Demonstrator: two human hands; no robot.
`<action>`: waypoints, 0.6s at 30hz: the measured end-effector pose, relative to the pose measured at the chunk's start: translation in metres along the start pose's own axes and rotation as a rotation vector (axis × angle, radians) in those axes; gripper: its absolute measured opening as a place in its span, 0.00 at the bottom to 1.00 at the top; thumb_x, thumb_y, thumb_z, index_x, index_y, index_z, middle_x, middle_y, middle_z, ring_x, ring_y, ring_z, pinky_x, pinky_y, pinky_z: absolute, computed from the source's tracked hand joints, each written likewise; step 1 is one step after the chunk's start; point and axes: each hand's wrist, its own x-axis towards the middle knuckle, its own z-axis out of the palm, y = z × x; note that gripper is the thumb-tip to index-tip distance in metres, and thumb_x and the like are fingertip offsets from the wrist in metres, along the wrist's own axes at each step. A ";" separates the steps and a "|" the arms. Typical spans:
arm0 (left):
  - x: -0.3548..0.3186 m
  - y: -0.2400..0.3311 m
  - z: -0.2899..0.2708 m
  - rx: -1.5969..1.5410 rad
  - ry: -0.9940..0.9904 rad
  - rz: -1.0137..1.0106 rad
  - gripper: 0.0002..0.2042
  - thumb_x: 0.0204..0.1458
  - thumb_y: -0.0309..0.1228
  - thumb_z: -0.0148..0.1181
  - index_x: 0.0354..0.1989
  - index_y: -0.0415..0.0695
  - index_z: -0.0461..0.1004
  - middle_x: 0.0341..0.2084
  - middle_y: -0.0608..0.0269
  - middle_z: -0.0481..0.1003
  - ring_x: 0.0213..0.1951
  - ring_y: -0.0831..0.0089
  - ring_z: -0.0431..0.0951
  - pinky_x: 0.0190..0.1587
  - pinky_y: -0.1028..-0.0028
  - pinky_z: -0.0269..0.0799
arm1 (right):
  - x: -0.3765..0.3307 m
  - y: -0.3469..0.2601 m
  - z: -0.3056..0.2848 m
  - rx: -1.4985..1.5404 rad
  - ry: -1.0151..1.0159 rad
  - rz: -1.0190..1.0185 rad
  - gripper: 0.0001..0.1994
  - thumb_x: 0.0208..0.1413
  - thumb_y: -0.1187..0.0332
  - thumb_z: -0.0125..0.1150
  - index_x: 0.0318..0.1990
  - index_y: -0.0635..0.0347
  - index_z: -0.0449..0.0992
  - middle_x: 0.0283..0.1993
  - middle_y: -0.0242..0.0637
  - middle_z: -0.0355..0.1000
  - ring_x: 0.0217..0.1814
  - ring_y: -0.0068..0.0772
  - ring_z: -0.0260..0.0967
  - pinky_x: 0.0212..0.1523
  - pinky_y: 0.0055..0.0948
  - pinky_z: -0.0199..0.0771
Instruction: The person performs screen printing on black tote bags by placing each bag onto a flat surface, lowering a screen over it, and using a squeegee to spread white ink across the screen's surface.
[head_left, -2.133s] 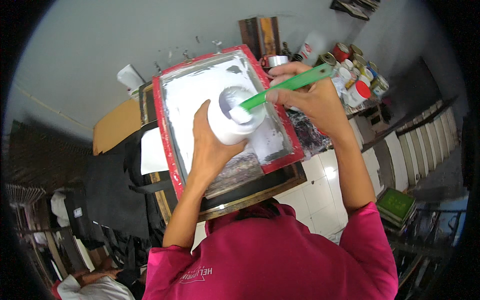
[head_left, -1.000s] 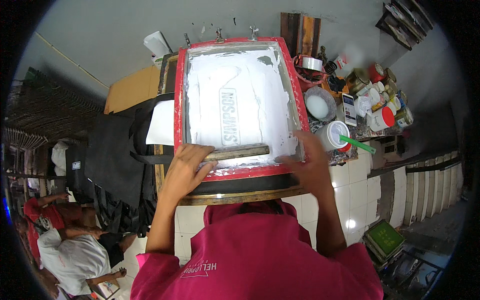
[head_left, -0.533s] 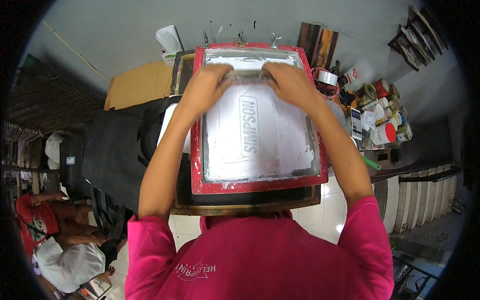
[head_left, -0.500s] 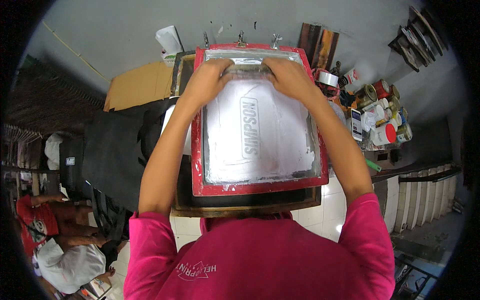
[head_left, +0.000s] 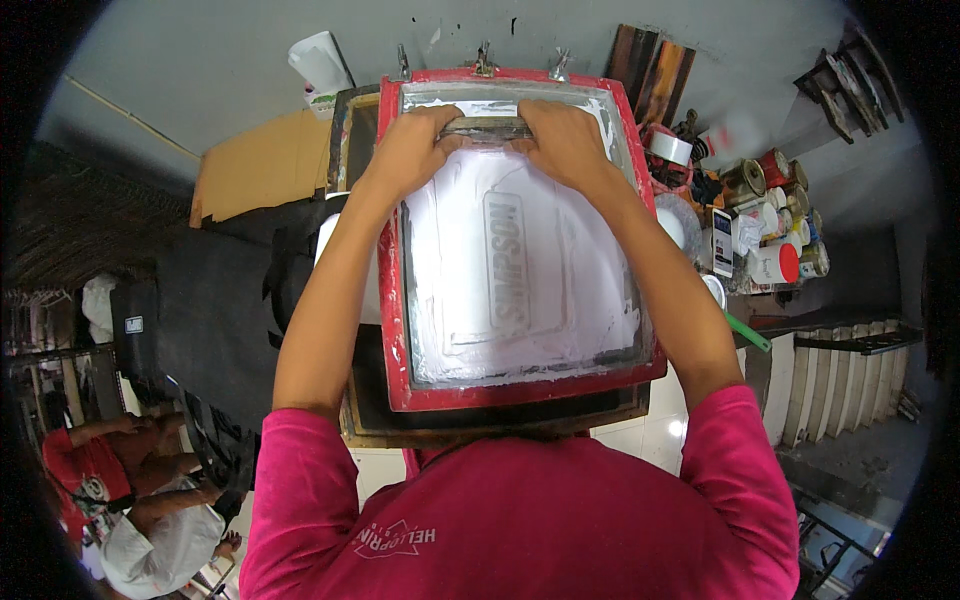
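A screen-printing frame point(head_left: 525, 397) with red, paint-chipped edges lies in front of me. White ink covers most of its mesh point(head_left: 470, 270), and a boxed line of lettering shows faintly through it. Across the mesh's far end runs a squeegee point(head_left: 487, 128). My left hand point(head_left: 415, 150) is closed round its left end, thumb toward the middle. Its right end is in the grip of my right hand point(head_left: 562, 145). The hands hide both ends of the squeegee, and its lower edge meets the ink.
Metal clamps point(head_left: 484, 62) line the frame's far edge. Beneath it sits a dark wood-edged board point(head_left: 500, 420). To the right are paint cans point(head_left: 745, 182), a phone point(head_left: 722, 240) and a green handle point(head_left: 748, 332). Black fabric point(head_left: 215, 310) and cardboard point(head_left: 262, 170) lie left; two people sit lower left.
The squeegee and both hands, blurred earlier, now show sharply at the far end. The lettering looks paler under the white ink. The whole view has shifted slightly.
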 end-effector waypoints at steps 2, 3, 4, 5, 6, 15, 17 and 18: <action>-0.012 0.006 0.001 0.023 0.016 0.008 0.16 0.56 0.33 0.65 0.50 0.38 0.78 0.39 0.43 0.80 0.39 0.49 0.81 0.44 0.60 0.74 | -0.011 -0.008 -0.002 -0.006 0.018 -0.011 0.16 0.51 0.60 0.73 0.39 0.60 0.75 0.38 0.43 0.79 0.46 0.50 0.79 0.44 0.47 0.77; -0.019 0.009 0.001 0.034 0.019 0.010 0.16 0.56 0.33 0.65 0.50 0.38 0.78 0.39 0.43 0.80 0.40 0.49 0.81 0.44 0.59 0.74 | -0.015 -0.012 -0.004 -0.015 0.013 -0.019 0.16 0.51 0.61 0.73 0.39 0.60 0.75 0.38 0.43 0.78 0.45 0.49 0.79 0.44 0.47 0.77; -0.023 0.013 0.003 0.044 0.020 0.019 0.16 0.56 0.33 0.65 0.49 0.38 0.79 0.39 0.43 0.81 0.40 0.49 0.81 0.44 0.59 0.74 | -0.021 -0.014 -0.007 -0.027 0.011 -0.020 0.15 0.51 0.61 0.72 0.38 0.60 0.74 0.38 0.42 0.78 0.44 0.49 0.78 0.44 0.46 0.77; -0.027 0.016 0.005 0.041 0.033 0.036 0.15 0.56 0.32 0.65 0.48 0.38 0.79 0.37 0.42 0.80 0.41 0.48 0.80 0.45 0.57 0.74 | -0.028 -0.016 -0.007 -0.020 0.018 -0.020 0.15 0.51 0.62 0.72 0.38 0.60 0.74 0.37 0.42 0.78 0.43 0.48 0.78 0.43 0.46 0.77; -0.032 0.020 0.006 0.037 0.046 0.053 0.14 0.55 0.30 0.65 0.47 0.37 0.79 0.36 0.42 0.80 0.42 0.47 0.80 0.46 0.56 0.74 | -0.034 -0.018 -0.008 -0.014 0.026 -0.019 0.15 0.51 0.62 0.72 0.37 0.60 0.74 0.37 0.42 0.77 0.42 0.48 0.78 0.43 0.46 0.77; -0.093 0.050 0.014 0.063 0.060 0.053 0.16 0.56 0.33 0.67 0.47 0.35 0.80 0.39 0.44 0.81 0.43 0.48 0.81 0.49 0.59 0.75 | -0.091 -0.048 -0.011 0.010 0.028 -0.030 0.16 0.51 0.60 0.72 0.36 0.59 0.72 0.34 0.41 0.76 0.39 0.46 0.76 0.40 0.44 0.73; -0.108 0.063 0.012 0.053 0.036 0.031 0.16 0.56 0.33 0.67 0.47 0.34 0.80 0.40 0.44 0.81 0.43 0.48 0.81 0.49 0.59 0.75 | -0.107 -0.056 -0.015 0.016 0.012 -0.024 0.16 0.51 0.60 0.72 0.36 0.59 0.72 0.33 0.40 0.75 0.38 0.45 0.76 0.39 0.43 0.73; -0.116 0.070 0.010 0.046 0.014 0.016 0.16 0.56 0.32 0.67 0.47 0.34 0.80 0.40 0.44 0.81 0.43 0.48 0.81 0.49 0.59 0.75 | -0.115 -0.060 -0.017 0.024 0.014 -0.026 0.16 0.51 0.60 0.72 0.36 0.59 0.72 0.33 0.40 0.75 0.37 0.45 0.75 0.38 0.43 0.73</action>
